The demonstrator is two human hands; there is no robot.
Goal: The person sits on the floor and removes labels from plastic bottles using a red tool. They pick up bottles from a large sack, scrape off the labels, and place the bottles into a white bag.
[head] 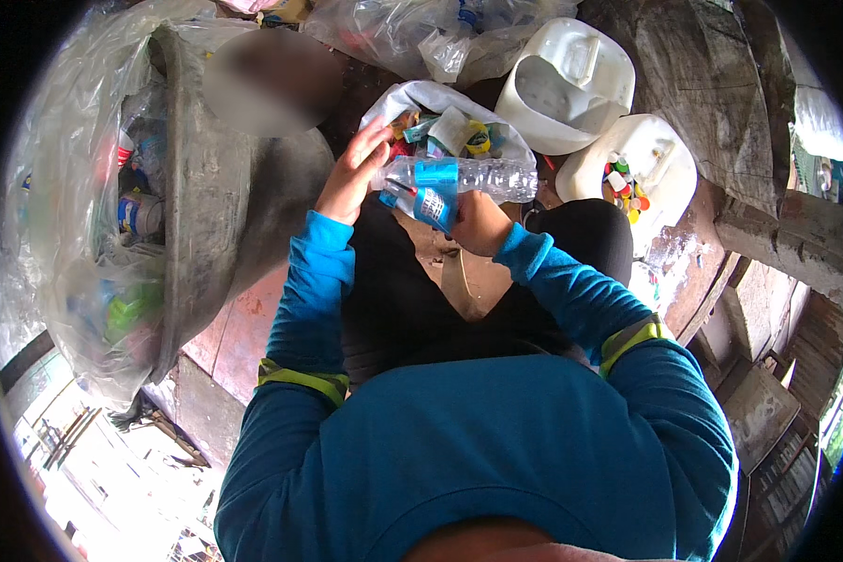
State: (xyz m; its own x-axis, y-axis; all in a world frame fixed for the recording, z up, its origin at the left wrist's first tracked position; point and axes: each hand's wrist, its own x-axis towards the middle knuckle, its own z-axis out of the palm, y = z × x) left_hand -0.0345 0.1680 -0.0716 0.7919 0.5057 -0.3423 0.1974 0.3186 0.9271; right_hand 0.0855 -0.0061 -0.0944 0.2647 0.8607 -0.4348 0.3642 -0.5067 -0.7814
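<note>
A clear plastic bottle [502,180] lies sideways across both hands, above my knees. Its neck end rests against my left hand [355,172], whose upper fingers are raised. My right hand [483,223] is closed at the loose part of the blue printed label [432,208], below the bottle's middle. Part of that label still wraps the bottle, while a flap hangs off it. Whether the right hand also holds a tool is hidden. Just beyond the bottle, a white sack [456,98] stands open, with wrappers and label scraps [453,131] inside.
Two cut-open white plastic jugs stand ahead right: one farther off [611,67], the nearer [678,151] holding coloured bottle caps [629,188]. At left, a large grey container [211,190] stands beside a clear plastic bag [63,232] of bottles and cups. Wooden boards [759,393] lie right.
</note>
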